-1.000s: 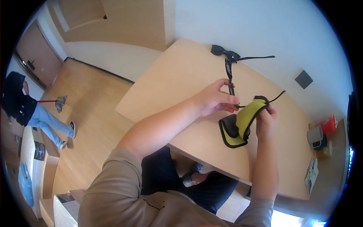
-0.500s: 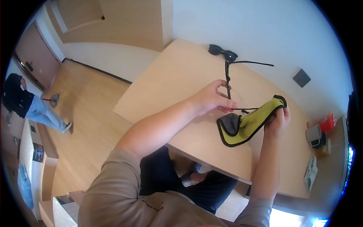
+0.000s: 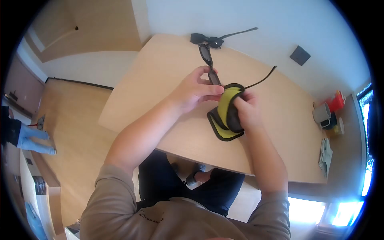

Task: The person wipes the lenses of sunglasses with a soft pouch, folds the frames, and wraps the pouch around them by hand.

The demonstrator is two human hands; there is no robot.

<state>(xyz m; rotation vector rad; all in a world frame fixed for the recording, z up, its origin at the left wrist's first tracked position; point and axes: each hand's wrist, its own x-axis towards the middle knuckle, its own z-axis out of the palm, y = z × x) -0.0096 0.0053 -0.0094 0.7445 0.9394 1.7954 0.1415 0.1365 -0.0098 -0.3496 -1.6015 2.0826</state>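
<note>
Dark-framed sunglasses (image 3: 205, 55) are gripped over the desk by my left hand (image 3: 194, 91), whose thumb and fingers close around one lens. One temple arm extends to the right past my other hand. My right hand (image 3: 249, 110) clasps a yellow-green cloth (image 3: 227, 102) with black edging, folded against the frame by the hinge; the cloth hides part of the frame there. A second pair of black sunglasses (image 3: 216, 42) lies near the wall, just beyond the held pair.
The light wooden desk (image 3: 160, 72) runs along the wall. On its right are a grey mug (image 3: 321, 113), a red item (image 3: 338, 101) and folded papers (image 3: 325, 154). A dark wall plate (image 3: 300, 55) is above. At far left stands a person in light jeans (image 3: 34, 138).
My right hand has brought the cloth up and left, close to my left hand and onto the frame. The held sunglasses have turned so their lenses show. The whole view has shifted.
</note>
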